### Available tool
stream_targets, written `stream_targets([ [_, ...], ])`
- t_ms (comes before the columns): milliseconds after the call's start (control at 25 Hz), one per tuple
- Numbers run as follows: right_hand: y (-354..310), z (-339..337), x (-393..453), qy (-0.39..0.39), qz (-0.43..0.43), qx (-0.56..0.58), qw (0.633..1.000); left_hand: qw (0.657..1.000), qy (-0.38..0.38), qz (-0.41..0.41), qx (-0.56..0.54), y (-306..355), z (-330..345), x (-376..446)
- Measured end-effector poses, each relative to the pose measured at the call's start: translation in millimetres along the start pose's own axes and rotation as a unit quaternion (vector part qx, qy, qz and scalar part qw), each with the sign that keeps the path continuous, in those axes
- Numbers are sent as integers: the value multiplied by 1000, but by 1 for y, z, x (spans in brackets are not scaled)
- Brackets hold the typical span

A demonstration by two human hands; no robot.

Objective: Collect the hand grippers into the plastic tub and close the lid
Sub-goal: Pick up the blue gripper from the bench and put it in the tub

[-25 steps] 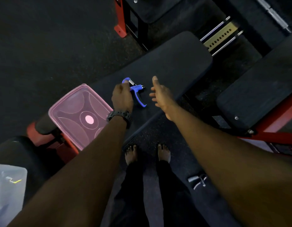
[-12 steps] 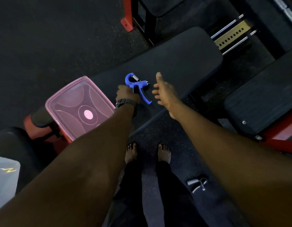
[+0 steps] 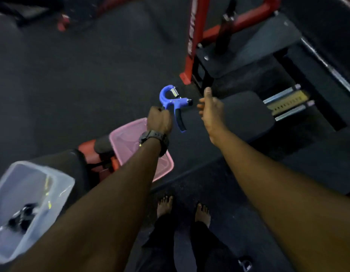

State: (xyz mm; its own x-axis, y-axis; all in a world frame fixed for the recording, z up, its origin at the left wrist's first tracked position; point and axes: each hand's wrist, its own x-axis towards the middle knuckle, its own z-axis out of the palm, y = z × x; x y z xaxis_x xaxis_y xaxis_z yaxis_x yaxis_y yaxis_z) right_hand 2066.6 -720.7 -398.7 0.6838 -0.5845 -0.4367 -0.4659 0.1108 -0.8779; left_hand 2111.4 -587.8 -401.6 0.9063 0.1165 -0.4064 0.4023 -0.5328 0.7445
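My left hand (image 3: 159, 119), with a black watch on the wrist, grips one handle of a blue hand gripper (image 3: 173, 104) and holds it in the air above the black bench pad (image 3: 242, 112). My right hand (image 3: 211, 108) hovers open just right of the gripper, thumb up, not touching it. The pink lid (image 3: 129, 138) lies on the bench end under my left forearm. The clear plastic tub (image 3: 19, 203) stands open at the lower left with a dark hand gripper (image 3: 23, 214) inside. Another gripper (image 3: 244, 264) lies on the floor at the bottom edge.
A red and black machine frame (image 3: 191, 55) stands behind the bench. An adjustment rail (image 3: 288, 102) with chrome bars is at the right. My bare feet (image 3: 184, 209) stand on the dark rubber floor (image 3: 82, 75).
My left hand has lifted the blue gripper off the bench pad. The view has swung left, and the clear tub has come into sight. My right hand has stayed open beside the gripper.
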Motion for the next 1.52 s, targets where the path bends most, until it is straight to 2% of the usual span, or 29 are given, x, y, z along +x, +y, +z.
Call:
stream_targets([
  [120, -78, 38, -27, -50, -58, 55, 995, 990, 125, 24, -52, 40, -97, -35],
  [240, -147, 83, -85, -158, -100, 65, 980, 964, 233, 69, -104, 65, -197, -67],
  [400, -200, 141, -175, -282, -136, 34, 949, 929, 321, 93, -161, 60, -304, -106],
  [560, -215, 205, -277, -369, -168, 11, 914, 898, 387, 84, -194, 13, -393, -151],
  [840, -204, 288, -417, -424, -201, -33, 883, 864, 462, 76, -184, -93, -515, -208],
  [960, -190, 306, -446, -424, -200, -54, 882, 868, 462, 69, -167, -130, -534, -218],
  [1160, -161, 327, -461, -423, -189, -93, 881, 892, 422, 40, -160, -173, -523, -210],
  [1400, -101, 364, -413, -421, -132, -183, 878, 902, 389, -24, -186, -221, -480, -160],
  [1520, -61, 383, -372, -425, -97, -237, 868, 917, 356, -88, -157, -245, -453, -129],
])
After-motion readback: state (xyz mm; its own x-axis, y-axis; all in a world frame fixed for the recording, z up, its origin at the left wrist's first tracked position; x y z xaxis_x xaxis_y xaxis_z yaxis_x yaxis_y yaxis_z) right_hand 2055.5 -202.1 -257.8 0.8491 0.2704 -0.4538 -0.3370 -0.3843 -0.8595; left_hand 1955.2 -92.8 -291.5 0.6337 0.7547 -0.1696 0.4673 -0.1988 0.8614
